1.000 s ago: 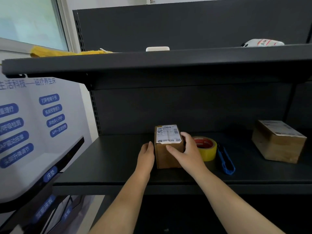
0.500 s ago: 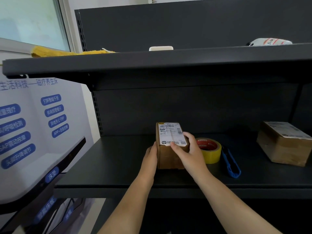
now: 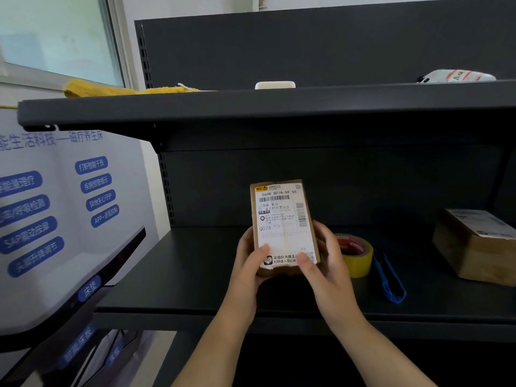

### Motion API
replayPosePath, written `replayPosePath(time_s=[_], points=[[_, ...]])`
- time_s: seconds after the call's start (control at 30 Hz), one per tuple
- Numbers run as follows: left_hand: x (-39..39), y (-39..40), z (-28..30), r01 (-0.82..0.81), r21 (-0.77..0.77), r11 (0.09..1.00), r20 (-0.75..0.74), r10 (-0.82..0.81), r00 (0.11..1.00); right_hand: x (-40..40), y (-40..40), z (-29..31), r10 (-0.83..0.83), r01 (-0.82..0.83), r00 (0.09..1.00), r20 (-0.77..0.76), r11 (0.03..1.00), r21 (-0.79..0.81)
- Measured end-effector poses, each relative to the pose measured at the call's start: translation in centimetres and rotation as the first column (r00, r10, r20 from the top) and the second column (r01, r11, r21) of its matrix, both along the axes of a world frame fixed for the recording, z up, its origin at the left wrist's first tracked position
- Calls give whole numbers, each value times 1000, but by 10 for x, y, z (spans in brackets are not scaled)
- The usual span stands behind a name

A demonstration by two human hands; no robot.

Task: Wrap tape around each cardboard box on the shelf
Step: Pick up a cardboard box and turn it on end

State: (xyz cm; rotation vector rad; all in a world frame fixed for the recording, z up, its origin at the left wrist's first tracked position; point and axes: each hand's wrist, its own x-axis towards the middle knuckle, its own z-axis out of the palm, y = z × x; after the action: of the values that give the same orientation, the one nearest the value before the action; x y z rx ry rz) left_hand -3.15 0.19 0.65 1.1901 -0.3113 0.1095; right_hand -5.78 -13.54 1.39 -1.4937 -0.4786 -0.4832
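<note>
A small cardboard box (image 3: 282, 219) with a white shipping label is tilted up so the label faces me, lifted off the dark shelf (image 3: 195, 275). My left hand (image 3: 250, 261) grips its lower left side and my right hand (image 3: 325, 263) grips its lower right side, thumbs on the label. A yellow tape roll (image 3: 358, 258) with a red core lies flat on the shelf just right of my right hand. A second, larger cardboard box (image 3: 477, 244) stands at the shelf's far right.
A blue cutter tool (image 3: 391, 280) lies beside the tape roll. The upper shelf (image 3: 279, 107) overhangs close above and carries a yellow cloth (image 3: 117, 89), a white block (image 3: 275, 85) and a white packet (image 3: 458, 75). A printed display panel (image 3: 55, 219) stands at the left.
Both hands have closed on the small box, lifted it off the shelf and tipped it so its label faces me. The tape roll and the other box have stayed put.
</note>
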Motion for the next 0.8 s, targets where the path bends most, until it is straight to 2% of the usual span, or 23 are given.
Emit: replayPosePath(time_s=[0.13, 0.33, 0.4, 0.47, 0.57, 0.67, 0.73, 0.8], points=[[-4, -1, -1, -51, 15, 999, 27, 51, 998, 0, -1, -2, 69, -64, 995, -73, 996, 65], [-8, -1, 1, 29, -74, 997, 39, -26, 999, 0, -3, -7, 197, -140, 943, -270, 966, 216], [-9, -1, 1, 65, -122, 990, 41, -60, 997, -4, -3, -3, 173, -122, 948, -266, 973, 198], [-10, 1, 1, 84, -157, 984, 35, -79, 996, -9, 0, 2, 85, -60, 970, -226, 992, 115], [-9, 1, 0, 60, -149, 987, -8, -62, 998, -15, 3, 6, -198, 179, 970, -142, 975, -131], [-10, -5, -1, 66, -189, 980, -102, -87, 991, -25, 10, 11, -424, 411, 904, 56, 824, -389], [-11, -10, -3, 69, -223, 972, -153, -104, 983, -29, 14, 12, -481, 492, 863, 154, 732, -472], [-11, -13, -6, 59, -268, 962, -182, -111, 977, -32, 16, 12, -497, 517, 848, 186, 694, -502]])
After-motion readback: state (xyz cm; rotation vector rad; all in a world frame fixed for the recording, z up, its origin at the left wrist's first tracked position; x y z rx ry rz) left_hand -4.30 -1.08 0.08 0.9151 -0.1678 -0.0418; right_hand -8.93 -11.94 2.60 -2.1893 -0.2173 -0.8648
